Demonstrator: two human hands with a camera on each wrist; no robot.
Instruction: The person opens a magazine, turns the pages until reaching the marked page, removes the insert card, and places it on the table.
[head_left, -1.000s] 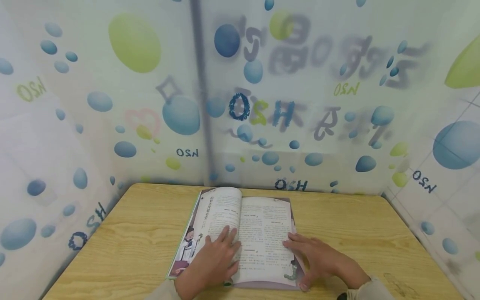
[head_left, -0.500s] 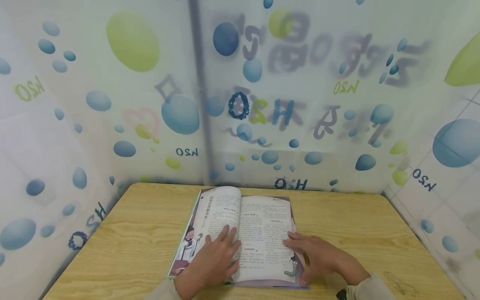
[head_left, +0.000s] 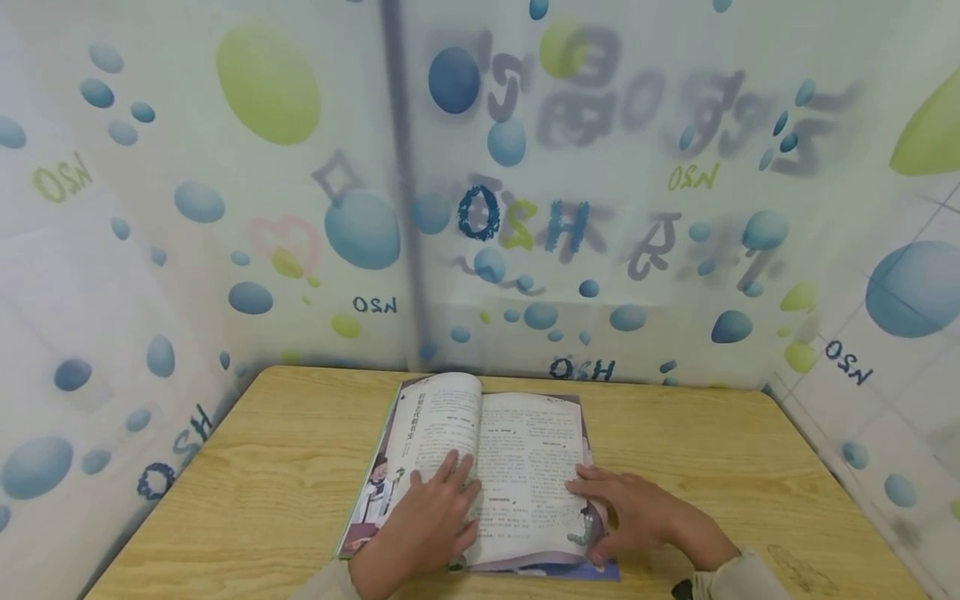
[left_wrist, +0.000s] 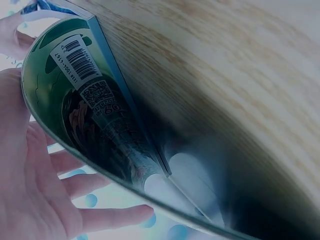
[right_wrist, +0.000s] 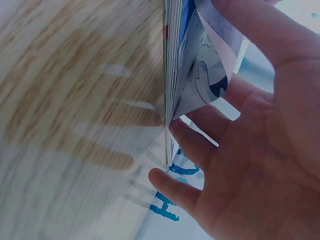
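Note:
An open magazine (head_left: 528, 467) with printed text lies on the wooden table. My left hand (head_left: 431, 521) rests on its left page near the middle fold, fingers spread. In the left wrist view, the green back cover (left_wrist: 82, 75) with a barcode bows up off the table beside that hand (left_wrist: 37, 185). At the right edge, my right hand (head_left: 637, 512) pinches the page's lower corner between thumb and fingers. This page (right_wrist: 217, 80) curls away from the stack in the right wrist view, and a blue page (head_left: 573, 571) shows beneath it.
The wooden table (head_left: 697, 450) extends on both sides of the magazine. Behind it and at the sides hang pale sheets (head_left: 637, 342) printed with blue and green drops and H2O lettering.
My right thumb has moved inward, bending up the lower right page corner and uncovering more of the blue page below. My left hand stays in place.

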